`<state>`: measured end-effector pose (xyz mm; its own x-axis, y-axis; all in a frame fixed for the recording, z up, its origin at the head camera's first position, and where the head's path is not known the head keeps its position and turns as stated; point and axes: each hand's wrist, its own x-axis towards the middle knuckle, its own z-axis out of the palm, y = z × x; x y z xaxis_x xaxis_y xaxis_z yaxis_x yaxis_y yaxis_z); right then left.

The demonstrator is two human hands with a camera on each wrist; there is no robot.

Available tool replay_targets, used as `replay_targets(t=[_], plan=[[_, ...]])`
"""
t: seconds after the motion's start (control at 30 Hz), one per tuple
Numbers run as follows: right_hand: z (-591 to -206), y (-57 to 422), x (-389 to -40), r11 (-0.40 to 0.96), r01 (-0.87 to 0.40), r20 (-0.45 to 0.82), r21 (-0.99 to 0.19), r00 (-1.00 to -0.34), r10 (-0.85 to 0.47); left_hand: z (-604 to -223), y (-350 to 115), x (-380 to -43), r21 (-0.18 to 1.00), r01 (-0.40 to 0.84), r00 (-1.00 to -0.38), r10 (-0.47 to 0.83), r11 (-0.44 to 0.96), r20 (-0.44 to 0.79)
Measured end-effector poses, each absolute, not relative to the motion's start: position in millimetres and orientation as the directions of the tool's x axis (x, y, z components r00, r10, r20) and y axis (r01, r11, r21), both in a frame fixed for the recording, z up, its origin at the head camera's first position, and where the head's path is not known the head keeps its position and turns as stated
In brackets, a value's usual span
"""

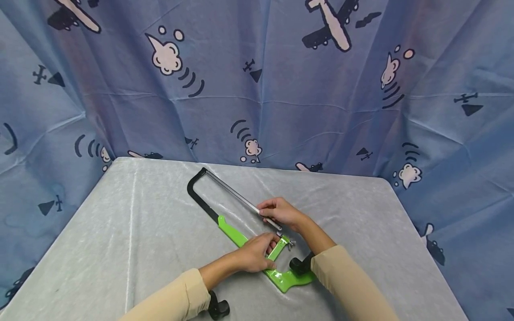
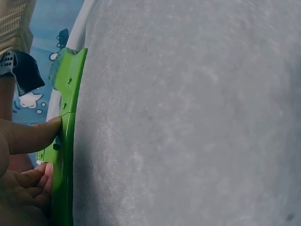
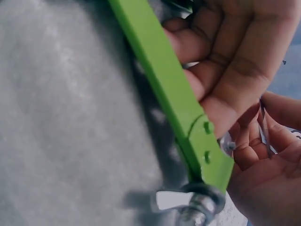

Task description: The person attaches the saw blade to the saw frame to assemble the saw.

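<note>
The left hand's fingers grip the green hacksaw frame; the right hand's fingers pinch 1 silver blade near the frame's green post.

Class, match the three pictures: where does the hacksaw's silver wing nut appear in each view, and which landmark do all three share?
Head: the wing nut is below and right of centre, by the short arm of the green frame.
Left wrist: not visible.
Right wrist: the wing nut looks large, at the bottom, right of centre.
Shared landmark: the green frame, at the left in the left wrist view.
</note>
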<state>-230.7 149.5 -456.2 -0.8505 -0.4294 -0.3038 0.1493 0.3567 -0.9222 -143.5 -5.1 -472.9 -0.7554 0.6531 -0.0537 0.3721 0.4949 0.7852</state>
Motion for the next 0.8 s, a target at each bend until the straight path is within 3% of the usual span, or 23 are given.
replay_targets(t=[0.8], plan=[[-466.1, 149.3, -232.2, 0.434, 0.057, -0.267, -0.899, -0.857, -0.441, -473.2, -4.7, -143.8, 0.780, 0.381, -0.755, 0.654, 0.497, -0.048]])
